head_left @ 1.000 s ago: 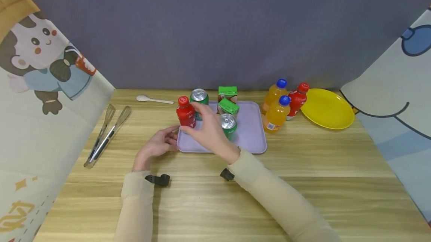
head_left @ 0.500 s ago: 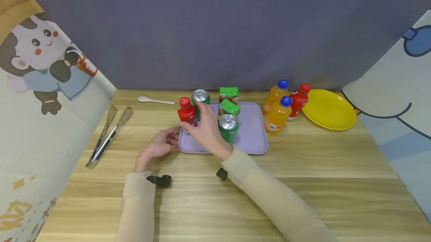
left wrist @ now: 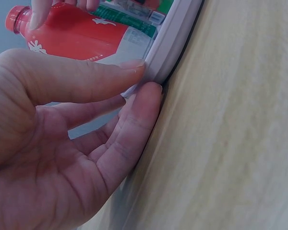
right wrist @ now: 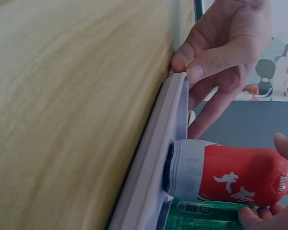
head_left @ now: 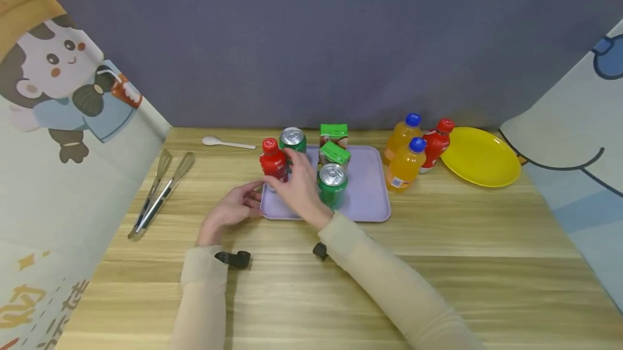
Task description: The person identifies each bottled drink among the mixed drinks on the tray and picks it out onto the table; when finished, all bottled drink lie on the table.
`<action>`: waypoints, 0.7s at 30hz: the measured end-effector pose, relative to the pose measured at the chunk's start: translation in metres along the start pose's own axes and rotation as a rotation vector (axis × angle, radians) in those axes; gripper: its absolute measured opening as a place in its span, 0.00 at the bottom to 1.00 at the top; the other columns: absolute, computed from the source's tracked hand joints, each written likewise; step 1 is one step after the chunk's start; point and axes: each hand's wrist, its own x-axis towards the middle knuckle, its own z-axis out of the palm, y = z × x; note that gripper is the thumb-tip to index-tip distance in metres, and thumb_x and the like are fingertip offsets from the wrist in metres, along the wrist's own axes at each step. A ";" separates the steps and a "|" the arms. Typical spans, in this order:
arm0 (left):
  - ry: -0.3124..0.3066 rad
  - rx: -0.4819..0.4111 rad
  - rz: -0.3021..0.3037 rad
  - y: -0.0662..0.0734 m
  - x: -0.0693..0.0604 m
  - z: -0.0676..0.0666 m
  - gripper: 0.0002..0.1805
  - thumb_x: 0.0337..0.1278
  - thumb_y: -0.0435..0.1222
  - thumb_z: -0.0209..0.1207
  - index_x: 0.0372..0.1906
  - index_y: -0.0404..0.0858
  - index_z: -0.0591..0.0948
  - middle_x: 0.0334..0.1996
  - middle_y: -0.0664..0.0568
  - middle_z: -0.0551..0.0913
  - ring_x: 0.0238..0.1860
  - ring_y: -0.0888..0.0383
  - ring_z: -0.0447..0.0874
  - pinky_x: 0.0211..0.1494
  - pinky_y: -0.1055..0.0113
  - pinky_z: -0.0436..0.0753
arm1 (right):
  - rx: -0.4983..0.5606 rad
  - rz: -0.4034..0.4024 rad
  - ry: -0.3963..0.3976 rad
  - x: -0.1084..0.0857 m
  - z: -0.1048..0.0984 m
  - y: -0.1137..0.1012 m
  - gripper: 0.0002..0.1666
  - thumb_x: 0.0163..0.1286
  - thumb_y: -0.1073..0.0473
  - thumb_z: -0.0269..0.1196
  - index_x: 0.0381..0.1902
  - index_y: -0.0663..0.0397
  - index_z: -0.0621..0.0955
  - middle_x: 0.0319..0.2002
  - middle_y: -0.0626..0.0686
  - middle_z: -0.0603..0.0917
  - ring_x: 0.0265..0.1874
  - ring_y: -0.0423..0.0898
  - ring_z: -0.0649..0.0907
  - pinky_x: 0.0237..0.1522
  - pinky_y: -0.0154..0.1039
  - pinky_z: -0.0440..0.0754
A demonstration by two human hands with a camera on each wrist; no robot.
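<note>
My right hand point(head_left: 303, 187) holds a red drink bottle with a red cap point(head_left: 272, 162) by its upper part, thumb on one side and fingers on the other. The bottle stands upright on the left part of a pale purple tray point(head_left: 372, 190). My left hand point(head_left: 232, 209) pinches the tray's near left rim between thumb and finger, plain in the left wrist view. Beside the bottle is a green can point(head_left: 293, 138), partly hidden by my right hand. Another green can point(head_left: 333, 179) and two green-topped cartons point(head_left: 333, 133) stand farther right.
Right of the tray are two orange drink bottles with blue caps point(head_left: 405, 169), a second red bottle point(head_left: 437, 144) and a yellow plate point(head_left: 479, 158). A white spoon point(head_left: 229, 143) and metal tongs point(head_left: 158, 196) lie at the left. A dark wall point(head_left: 311, 41) closes the back.
My right hand has moved in closer around the red bottle, its thumb and fingers now against it. The left hand stays at the tray's rim. The view has shifted slightly.
</note>
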 end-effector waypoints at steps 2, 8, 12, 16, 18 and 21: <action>0.003 0.000 0.003 0.000 0.001 0.000 0.45 0.44 0.19 0.64 0.71 0.31 0.60 0.46 0.36 0.75 0.40 0.49 0.79 0.42 0.64 0.80 | -0.012 -0.002 0.008 0.001 0.001 0.002 0.44 0.52 0.48 0.75 0.63 0.57 0.70 0.55 0.55 0.74 0.51 0.50 0.77 0.48 0.41 0.76; 0.008 -0.003 -0.002 0.001 0.002 0.000 0.45 0.44 0.19 0.65 0.71 0.32 0.60 0.45 0.37 0.74 0.38 0.50 0.78 0.41 0.64 0.80 | -0.025 0.001 0.037 0.003 0.006 0.005 0.43 0.50 0.48 0.76 0.60 0.57 0.72 0.51 0.55 0.77 0.48 0.49 0.78 0.45 0.41 0.76; 0.002 0.000 0.004 0.003 0.002 0.000 0.45 0.45 0.20 0.65 0.71 0.31 0.59 0.45 0.36 0.74 0.39 0.49 0.78 0.41 0.65 0.79 | -0.029 0.015 0.062 0.004 0.009 0.007 0.42 0.49 0.47 0.76 0.59 0.56 0.73 0.50 0.53 0.78 0.47 0.48 0.79 0.46 0.41 0.76; -0.008 -0.013 0.009 0.001 0.002 -0.001 0.45 0.46 0.19 0.64 0.71 0.29 0.58 0.47 0.34 0.74 0.40 0.47 0.78 0.40 0.65 0.79 | -0.011 0.022 0.099 0.005 0.013 0.009 0.38 0.50 0.48 0.76 0.56 0.55 0.76 0.48 0.52 0.80 0.45 0.46 0.80 0.44 0.39 0.78; -0.011 -0.020 0.006 0.001 0.001 -0.001 0.45 0.46 0.19 0.64 0.71 0.29 0.57 0.47 0.33 0.74 0.41 0.46 0.78 0.41 0.65 0.79 | 0.008 0.022 0.112 0.005 0.014 0.009 0.36 0.50 0.49 0.76 0.55 0.54 0.77 0.48 0.52 0.81 0.44 0.44 0.81 0.42 0.36 0.79; -0.015 -0.023 0.003 0.000 0.001 -0.001 0.45 0.46 0.19 0.63 0.71 0.28 0.57 0.48 0.33 0.73 0.42 0.45 0.78 0.41 0.64 0.79 | 0.041 0.028 0.122 0.005 0.016 0.010 0.35 0.50 0.49 0.76 0.54 0.54 0.77 0.48 0.51 0.82 0.43 0.42 0.82 0.42 0.34 0.80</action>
